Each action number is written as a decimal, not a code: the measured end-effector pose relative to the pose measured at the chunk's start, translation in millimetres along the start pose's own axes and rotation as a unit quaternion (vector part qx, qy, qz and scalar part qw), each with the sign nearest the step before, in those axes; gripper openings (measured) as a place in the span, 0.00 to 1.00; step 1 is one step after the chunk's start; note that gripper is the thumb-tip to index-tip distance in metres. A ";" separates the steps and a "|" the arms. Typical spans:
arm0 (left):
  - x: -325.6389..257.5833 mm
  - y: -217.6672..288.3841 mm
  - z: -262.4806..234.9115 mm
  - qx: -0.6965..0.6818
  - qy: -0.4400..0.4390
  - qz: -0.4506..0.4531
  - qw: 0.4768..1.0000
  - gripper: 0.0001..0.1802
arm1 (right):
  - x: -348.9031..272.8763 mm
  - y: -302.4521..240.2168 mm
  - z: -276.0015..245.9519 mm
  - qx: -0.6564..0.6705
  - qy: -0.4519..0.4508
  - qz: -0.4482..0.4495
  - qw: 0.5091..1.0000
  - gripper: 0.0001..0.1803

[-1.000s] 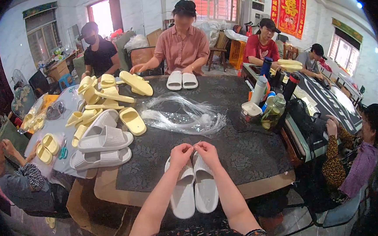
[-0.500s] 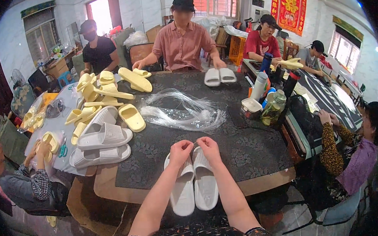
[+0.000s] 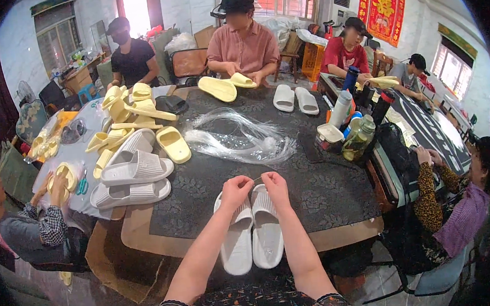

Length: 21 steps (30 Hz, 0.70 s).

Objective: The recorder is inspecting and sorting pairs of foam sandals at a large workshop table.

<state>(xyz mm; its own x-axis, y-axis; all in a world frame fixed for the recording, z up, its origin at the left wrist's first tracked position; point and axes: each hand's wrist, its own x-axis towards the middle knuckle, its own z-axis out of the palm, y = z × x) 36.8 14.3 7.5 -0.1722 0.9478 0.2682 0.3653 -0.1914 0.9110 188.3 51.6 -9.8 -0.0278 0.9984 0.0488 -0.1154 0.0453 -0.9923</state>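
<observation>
A pair of light grey slippers lies side by side at the table's near edge, heels toward me: the left slipper (image 3: 237, 249) and the right slipper (image 3: 268, 241). Over their toe ends, my left hand (image 3: 236, 192) and my right hand (image 3: 275, 188) are closed in pinches, slightly apart. A thin strand (image 3: 257, 178) stretches between my fingertips. Its ends are hidden in my fingers. Just beyond lies a loose bundle of clear plastic strands (image 3: 276, 152) on the dark patterned table mat (image 3: 327, 184).
Grey slippers (image 3: 135, 169) and a pile of yellow slippers (image 3: 120, 113) stand at the left. Bottles, including a glass one (image 3: 360, 136), crowd the right. Another grey pair (image 3: 295, 99) lies far across. The person opposite holds yellow slippers (image 3: 218, 89); several other people sit around.
My hands have drawn slightly apart, and the strand now shows between them. Across the table, the person has let go of the grey pair and lifted yellow slippers from the pile's side.
</observation>
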 end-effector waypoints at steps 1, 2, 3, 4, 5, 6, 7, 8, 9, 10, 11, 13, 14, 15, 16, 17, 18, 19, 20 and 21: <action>0.5 -2.3 0.8 0.009 -0.002 -0.004 1.000 0.09 | 0.6 2.3 0.8 0.000 0.000 0.000 1.000 0.07; 0.9 -4.5 1.5 0.008 -0.003 -0.005 1.000 0.09 | 2.3 5.6 1.8 -0.017 -0.050 -0.045 0.998 0.06; 1.7 -5.2 0.4 0.003 -0.007 -0.002 1.000 0.09 | 2.3 5.0 4.2 -0.032 -0.100 -0.091 0.990 0.06; 2.2 -5.8 -0.3 -0.002 -0.011 0.000 1.000 0.09 | 1.1 4.3 4.4 -0.037 -0.123 -0.081 0.988 0.05; 1.9 -6.2 -0.2 -0.001 -0.011 0.000 1.000 0.09 | 0.3 3.1 4.0 -0.036 -0.123 -0.081 0.988 0.05; 0.6 -4.1 -0.7 -0.008 -0.006 0.002 1.000 0.10 | -1.3 -1.8 4.8 -0.026 -0.081 -0.046 0.995 0.05; -0.4 -2.3 -1.9 -0.015 0.000 0.003 1.000 0.10 | -3.0 -6.7 5.9 -0.015 -0.039 -0.011 0.999 0.04; -0.3 -1.3 -4.0 -0.014 0.002 0.002 1.000 0.10 | -5.7 -11.3 6.2 0.022 -0.014 0.003 1.000 0.04; -0.2 0.5 -1.6 -0.009 0.002 -0.002 1.000 0.10 | -5.2 -9.4 3.5 0.021 -0.011 0.002 1.000 0.04; -0.4 2.2 0.5 -0.003 0.002 -0.007 1.000 0.10 | -2.4 -4.0 1.1 0.015 -0.044 -0.030 0.998 0.05; -0.9 3.7 2.3 -0.005 0.000 -0.006 1.000 0.10 | 0.2 1.0 -0.7 0.009 -0.077 -0.063 0.995 0.06; -0.1 2.0 0.0 -0.011 -0.011 0.002 1.000 0.10 | 1.0 4.7 2.1 -0.006 -0.110 -0.086 0.990 0.07; 0.0 1.6 0.5 -0.011 -0.011 0.002 1.000 0.10 | 1.5 5.4 -0.3 -0.019 -0.091 -0.060 0.994 0.08; -0.3 0.9 0.5 0.001 -0.002 0.005 1.000 0.10 | 0.2 1.1 0.5 -0.033 -0.075 -0.034 0.996 0.08; -0.5 0.0 -0.1 0.013 0.008 0.008 1.000 0.10 | -4.0 -8.0 2.3 -0.049 -0.005 -0.017 0.999 0.08; -0.2 -1.2 -1.7 0.014 0.010 0.006 1.000 0.10 | -3.0 -6.2 3.7 -0.049 -0.008 -0.017 0.999 0.08; 0.7 -1.9 0.0 0.014 0.003 0.002 1.000 0.10 | -2.1 -3.0 1.0 -0.023 -0.005 -0.021 0.999 0.08; 1.3 -2.6 1.7 0.013 -0.005 -0.002 1.000 0.10 | -0.5 0.6 -1.3 0.002 -0.003 -0.024 1.000 0.08; 1.6 -3.3 3.4 0.013 -0.006 -0.001 1.000 0.10 | 2.0 4.4 -0.5 -0.013 -0.029 -0.049 0.998 0.06; 1.9 -5.6 2.1 0.009 -0.009 0.007 1.000 0.10 | 1.0 3.1 1.8 -0.012 -0.030 -0.049 0.998 0.06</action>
<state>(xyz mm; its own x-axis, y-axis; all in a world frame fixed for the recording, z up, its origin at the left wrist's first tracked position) 36.4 17.7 2.2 -0.1510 0.9496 0.2748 0.3838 -0.1999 0.9015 186.2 52.6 -12.6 -0.0766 0.9855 0.1514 -0.0961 0.1438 -0.9849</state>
